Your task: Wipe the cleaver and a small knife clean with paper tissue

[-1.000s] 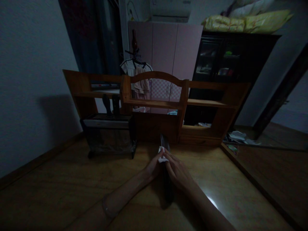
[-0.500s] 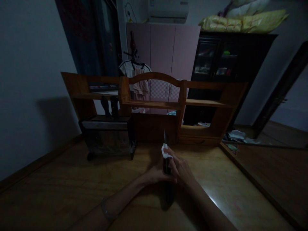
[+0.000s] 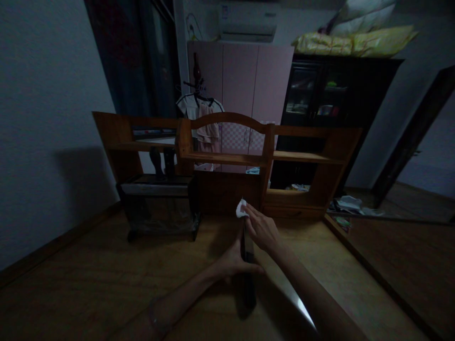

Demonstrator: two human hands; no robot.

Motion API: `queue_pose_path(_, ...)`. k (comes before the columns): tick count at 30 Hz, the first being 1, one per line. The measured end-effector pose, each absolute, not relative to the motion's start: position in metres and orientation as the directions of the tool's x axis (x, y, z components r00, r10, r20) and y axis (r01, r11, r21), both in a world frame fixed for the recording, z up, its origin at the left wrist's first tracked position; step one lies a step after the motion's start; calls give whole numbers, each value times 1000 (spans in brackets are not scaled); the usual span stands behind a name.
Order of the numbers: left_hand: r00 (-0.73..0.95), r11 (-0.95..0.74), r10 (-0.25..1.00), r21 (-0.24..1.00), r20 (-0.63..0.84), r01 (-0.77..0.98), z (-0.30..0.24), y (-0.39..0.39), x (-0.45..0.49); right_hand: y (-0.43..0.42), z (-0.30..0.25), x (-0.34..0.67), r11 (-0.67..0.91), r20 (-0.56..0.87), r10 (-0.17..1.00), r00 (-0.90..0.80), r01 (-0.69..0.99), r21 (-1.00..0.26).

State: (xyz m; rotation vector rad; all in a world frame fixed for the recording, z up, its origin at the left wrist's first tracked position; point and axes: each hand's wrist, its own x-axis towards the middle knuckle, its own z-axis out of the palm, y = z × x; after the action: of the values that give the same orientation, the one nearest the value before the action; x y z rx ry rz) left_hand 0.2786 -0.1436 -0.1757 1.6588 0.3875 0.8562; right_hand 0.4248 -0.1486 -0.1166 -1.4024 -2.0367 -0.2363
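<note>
A knife [image 3: 249, 290] with a dark handle points away from me, its blade upright on edge over the wooden surface. My left hand [image 3: 235, 261] is closed around it near where handle and blade meet, with the thumb laid across the top. In my right hand [image 3: 263, 231] a white tissue [image 3: 241, 209] is pinched over the far end of the blade. Most of the tip is hidden behind the tissue and fingers. The light is dim.
A knife holder [image 3: 159, 189] with dark handles sticking up stands on the wooden tabletop [image 3: 192, 279] at left. Behind it runs a wooden shelf unit [image 3: 227, 158]. Farther back are a pink wardrobe [image 3: 239, 85], hanging clothes [image 3: 204, 118] and a dark cabinet [image 3: 359, 94].
My right hand has slid the tissue forward along the blade toward the tip, uncovering more of the blade near the handle. My left hand keeps its hold, and the view has tilted slightly up.
</note>
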Motion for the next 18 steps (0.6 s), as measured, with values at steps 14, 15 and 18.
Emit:
queue_pose_path(14,656,-29,720,955,224,-295,-183,-144,277,-182,-131,477,66,619,767,166,940,-334)
queue_pose_path(15,636,-16,742,954,212,-300,-186,-142,277,-186,-134,482,47,618,757,212,926,-375)
queue_pose_path(18,595,-3,780,952,193,-306,-191,-140,277,-194,-144,497,-46,601,715,357,882,-470)
